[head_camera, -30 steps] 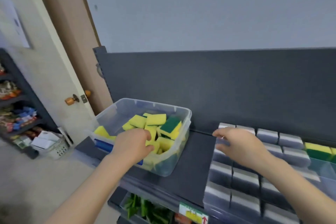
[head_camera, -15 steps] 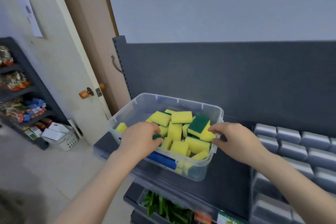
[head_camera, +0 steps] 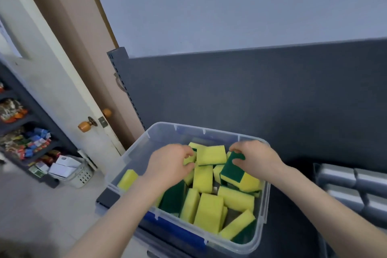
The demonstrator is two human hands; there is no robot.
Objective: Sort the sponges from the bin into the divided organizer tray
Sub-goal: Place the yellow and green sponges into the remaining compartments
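Note:
A clear plastic bin (head_camera: 264,213) on the dark shelf holds several yellow sponges with green scouring sides. Both my hands are inside it. My left hand (head_camera: 169,165) curls its fingers around a yellow sponge (head_camera: 189,160) near the bin's middle. My right hand (head_camera: 254,158) pinches the green-topped sponge (head_camera: 233,168) at the right, thumb and fingers on its far edge. A flat yellow sponge (head_camera: 211,154) lies between the hands. The organizer tray (head_camera: 347,184) with grey sponges shows only partly at the right edge.
The dark shelf back panel (head_camera: 251,90) rises behind the bin. A door with an orange knob (head_camera: 84,126) stands at left. Beyond it are a shelf of packaged goods (head_camera: 25,142) and a white basket (head_camera: 72,170) on the floor.
My right hand left the organizer tray, crossed to the bin and closed on the green-topped sponge. My left hand reached deeper among the sponges. The view swung left toward the bin.

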